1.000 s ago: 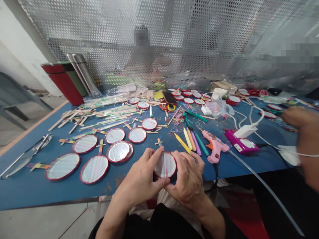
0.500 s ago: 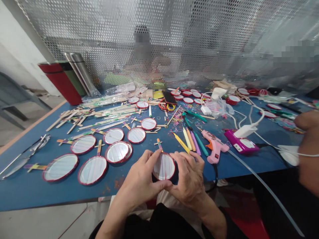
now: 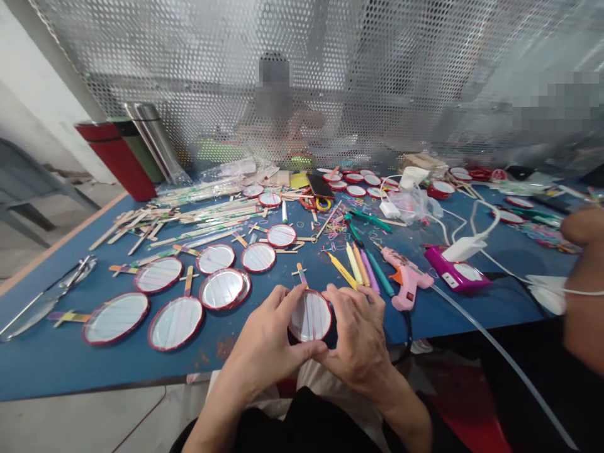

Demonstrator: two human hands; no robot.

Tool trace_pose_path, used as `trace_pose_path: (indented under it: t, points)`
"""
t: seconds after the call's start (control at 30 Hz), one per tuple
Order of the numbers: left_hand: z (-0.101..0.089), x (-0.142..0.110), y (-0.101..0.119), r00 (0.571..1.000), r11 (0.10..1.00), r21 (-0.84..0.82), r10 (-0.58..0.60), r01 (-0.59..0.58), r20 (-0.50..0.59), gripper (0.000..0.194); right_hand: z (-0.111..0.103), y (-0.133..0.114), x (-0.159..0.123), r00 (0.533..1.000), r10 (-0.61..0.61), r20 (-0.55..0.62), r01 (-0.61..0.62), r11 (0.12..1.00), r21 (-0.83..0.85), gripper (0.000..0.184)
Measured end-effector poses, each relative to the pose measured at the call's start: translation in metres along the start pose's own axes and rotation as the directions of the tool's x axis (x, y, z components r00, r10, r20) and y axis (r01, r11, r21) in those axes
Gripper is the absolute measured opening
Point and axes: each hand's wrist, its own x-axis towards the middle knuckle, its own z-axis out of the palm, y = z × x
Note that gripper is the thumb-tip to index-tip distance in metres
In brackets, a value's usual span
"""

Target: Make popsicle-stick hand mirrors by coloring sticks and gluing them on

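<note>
Between my two hands is a small toy banjo (image 3: 309, 318), made of a round red-rimmed lid with thin bands stretched across its pale face. Its coloured craft-stick neck (image 3: 301, 274), with a short crosspiece, points away from me. My left hand (image 3: 271, 330) grips the lid's left edge, thumb along the bottom and fingers near the top. On the opposite edge, my right hand (image 3: 356, 330) closes round the rim, and the two thumbs nearly meet below. Several similar toy banjos lie to the left, among them one banjo (image 3: 175, 322) near the table's front.
Markers (image 3: 363, 264) and a pink glue gun (image 3: 409, 277) lie to the right, beside a purple power block (image 3: 457, 269) with white cables. Craft sticks (image 3: 132, 226), bottles (image 3: 116, 160) and a perforated metal screen (image 3: 330, 75) stand beyond. Another person's arm (image 3: 585, 270) is at far right.
Both hands keep the same hold on the toy banjo, with only a slight shift of the right fingers. The camera view has moved very slightly.
</note>
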Motion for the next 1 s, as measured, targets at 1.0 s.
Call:
trace_pose_path:
  t: [1.0]
  points:
    - [-0.0049, -0.0004, -0.002, 0.997, 1.0, -0.027, 0.014, -0.012, 0.071, 0.078, 0.0019, 0.0071, 0.0078, 0.997, -0.052, 0.049, 0.05, 0.998, 0.043, 0.073]
